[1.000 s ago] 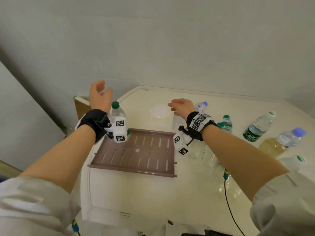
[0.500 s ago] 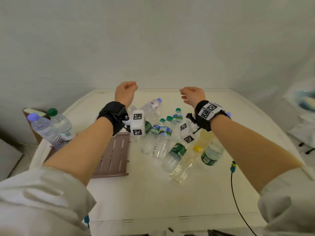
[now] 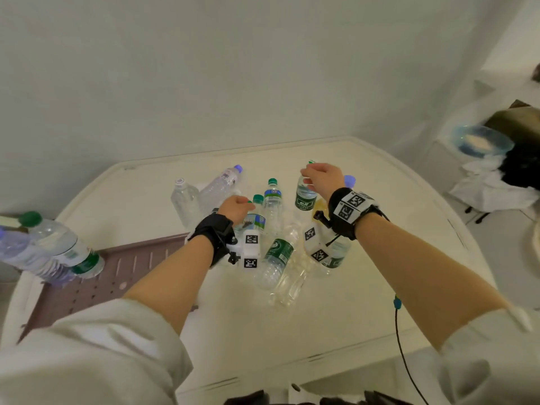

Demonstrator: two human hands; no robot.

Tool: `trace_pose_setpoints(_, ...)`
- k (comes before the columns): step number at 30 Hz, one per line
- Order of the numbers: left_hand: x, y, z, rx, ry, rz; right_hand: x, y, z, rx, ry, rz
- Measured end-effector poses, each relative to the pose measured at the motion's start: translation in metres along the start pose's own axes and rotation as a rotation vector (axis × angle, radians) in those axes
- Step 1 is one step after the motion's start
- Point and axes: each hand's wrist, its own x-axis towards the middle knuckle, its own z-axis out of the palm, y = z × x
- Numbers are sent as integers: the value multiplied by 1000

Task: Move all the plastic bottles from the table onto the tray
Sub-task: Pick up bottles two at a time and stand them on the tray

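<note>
While both fists curl, right hand (image 3: 323, 178) pinches green-labelled bottle (image 3: 305, 194).

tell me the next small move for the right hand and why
Probably lift the green-label bottle and carry it left to the tray. The right hand seems closed around its neck, it stands on the table, and the tray has bare slats.

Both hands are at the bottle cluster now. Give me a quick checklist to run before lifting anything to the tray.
1. Right hand closed on the green-labelled bottle at its neck: ok.
2. Left hand gripping a bottle: cannot tell, fist hides the contact.
3. Tray has free slatted space: ok.
4. Two bottles at the tray's left end sitting inside the rim: cannot tell.
5. Table free of bottles: not ok, a cluster remains.
</note>
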Motion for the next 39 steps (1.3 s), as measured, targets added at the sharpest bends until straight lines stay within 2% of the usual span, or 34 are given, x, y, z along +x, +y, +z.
trace_pose_setpoints(8, 19, -39, 7, 79, -15, -118, 5, 50, 35, -62, -31, 171)
trace_pose_setpoints(17, 29, -53, 18, 242, -153, -171, 22, 124, 58, -249, -14, 402)
trace_pose_setpoints(26, 50, -53, 22, 376, -241, -159, 2, 124, 65, -580, -65, 421)
trace_pose_setpoints(34, 67, -53, 34, 675, -168, -94, 17, 123, 81, -764, -170, 425)
trace_pose_setpoints(39, 74, -55, 41, 814, -136, -68, 24, 133, 94, -866, -135, 440)
